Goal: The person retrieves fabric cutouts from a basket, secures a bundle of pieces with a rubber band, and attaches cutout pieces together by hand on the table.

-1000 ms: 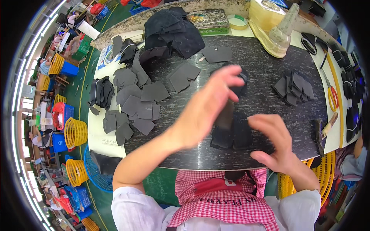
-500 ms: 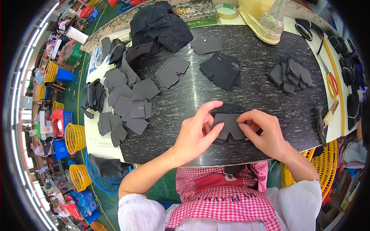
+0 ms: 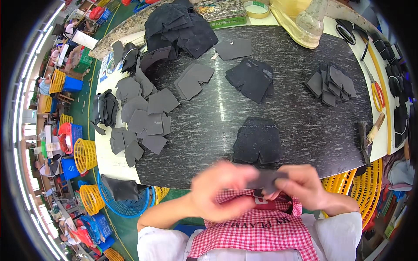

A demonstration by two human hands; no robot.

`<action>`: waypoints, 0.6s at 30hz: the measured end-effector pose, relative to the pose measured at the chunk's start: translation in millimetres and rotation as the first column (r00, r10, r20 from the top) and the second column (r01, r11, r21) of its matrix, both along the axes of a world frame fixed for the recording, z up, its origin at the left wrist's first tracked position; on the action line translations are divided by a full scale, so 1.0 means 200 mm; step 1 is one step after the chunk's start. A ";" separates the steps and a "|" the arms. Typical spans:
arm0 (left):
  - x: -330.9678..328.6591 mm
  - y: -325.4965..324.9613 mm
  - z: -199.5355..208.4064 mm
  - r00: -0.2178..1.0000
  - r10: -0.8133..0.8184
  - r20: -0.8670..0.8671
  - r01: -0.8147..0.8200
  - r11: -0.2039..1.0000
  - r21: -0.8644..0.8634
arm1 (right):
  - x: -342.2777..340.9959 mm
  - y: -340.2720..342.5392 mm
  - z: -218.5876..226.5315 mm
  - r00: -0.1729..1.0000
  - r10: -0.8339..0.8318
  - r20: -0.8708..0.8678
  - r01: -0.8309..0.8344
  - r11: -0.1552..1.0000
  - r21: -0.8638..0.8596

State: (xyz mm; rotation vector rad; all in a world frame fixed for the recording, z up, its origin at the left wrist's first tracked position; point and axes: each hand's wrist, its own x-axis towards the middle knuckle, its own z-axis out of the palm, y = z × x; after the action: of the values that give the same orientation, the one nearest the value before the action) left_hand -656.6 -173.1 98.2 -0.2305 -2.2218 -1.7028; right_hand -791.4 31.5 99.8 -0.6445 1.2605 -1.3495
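A small dark grey notched piece (image 3: 264,180) of thin sheet material is raised off the table at its near edge. My right hand (image 3: 302,185) pinches its right end between thumb and fingers. Close against its left end is my left hand (image 3: 220,189), smeared by motion, so its grip on the piece does not show. Just beyond the hands, a black notched stack (image 3: 257,141) lies flat on the dark table (image 3: 196,135). Farther off lies another black notched stack (image 3: 250,80).
Grey notched pieces (image 3: 146,122) spread over the left side, with a tall black pile (image 3: 180,32) behind them. A grey stack (image 3: 331,85) lies at right. Scissors (image 3: 377,95), a brush (image 3: 375,129), a tape roll (image 3: 256,9) and a shoe last (image 3: 307,30) line the edges.
Both hands have drawn back toward me and lowered to the table's near edge, carrying the grey notched piece off the black stack, which is now uncovered.
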 end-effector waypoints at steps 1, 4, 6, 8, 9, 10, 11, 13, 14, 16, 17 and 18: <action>0.00 -0.04 -0.02 0.987 0.161 0.009 -0.161 0.987 0.020 | -0.01 0.00 0.00 0.983 -0.076 0.168 0.067 0.996 0.061; -0.04 -0.05 -0.05 0.953 -0.020 0.301 -0.139 0.856 0.497 | -0.05 -0.03 -0.02 0.964 -0.135 0.229 0.104 0.984 0.144; -0.05 -0.01 -0.07 0.919 -0.088 0.385 -0.147 0.829 0.540 | -0.06 -0.05 -0.04 0.956 -0.142 0.257 0.109 0.985 0.137; -0.05 0.02 -0.04 0.887 -0.117 0.447 -0.188 0.794 0.579 | -0.05 -0.05 -0.05 0.945 -0.149 0.291 0.114 0.984 0.135; -0.05 0.02 -0.03 0.885 -0.080 0.458 -0.217 0.801 0.558 | -0.05 -0.06 -0.05 0.949 -0.181 0.258 0.149 0.979 0.139; -0.06 0.03 -0.03 0.883 -0.045 0.467 -0.244 0.807 0.538 | -0.05 -0.06 -0.04 0.951 -0.214 0.224 0.185 0.972 0.144; -0.06 0.03 -0.02 0.883 -0.046 0.467 -0.243 0.807 0.539 | -0.04 -0.05 -0.05 0.951 -0.216 0.223 0.187 0.972 0.144; -0.04 0.01 -0.01 0.944 0.143 0.296 -0.247 0.903 0.352 | -0.02 -0.05 -0.09 0.825 -0.437 -0.358 0.386 0.899 -0.208; -0.02 0.01 0.00 0.928 0.189 0.321 -0.294 0.901 0.319 | -0.02 -0.05 -0.07 0.828 -0.435 -0.355 0.382 0.900 -0.210; -0.01 0.03 0.00 0.953 0.258 0.155 -0.270 0.961 0.058 | -0.03 -0.03 0.02 0.827 -0.180 -0.533 0.117 0.982 -0.151; -0.02 0.05 0.00 0.963 0.269 -0.025 -0.268 0.941 -0.206 | -0.03 -0.02 0.04 0.791 -0.051 -0.610 -0.014 0.995 -0.100; -0.02 0.09 0.02 0.996 0.076 0.048 -0.069 0.989 -0.129 | 0.03 -0.07 0.03 0.874 -0.072 -0.481 -0.012 0.985 -0.170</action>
State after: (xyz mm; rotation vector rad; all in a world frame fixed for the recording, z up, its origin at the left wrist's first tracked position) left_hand -661.0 -155.6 102.6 -0.1342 -2.3502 -1.5489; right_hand -785.0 17.7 104.9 -1.1423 1.5676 -1.3755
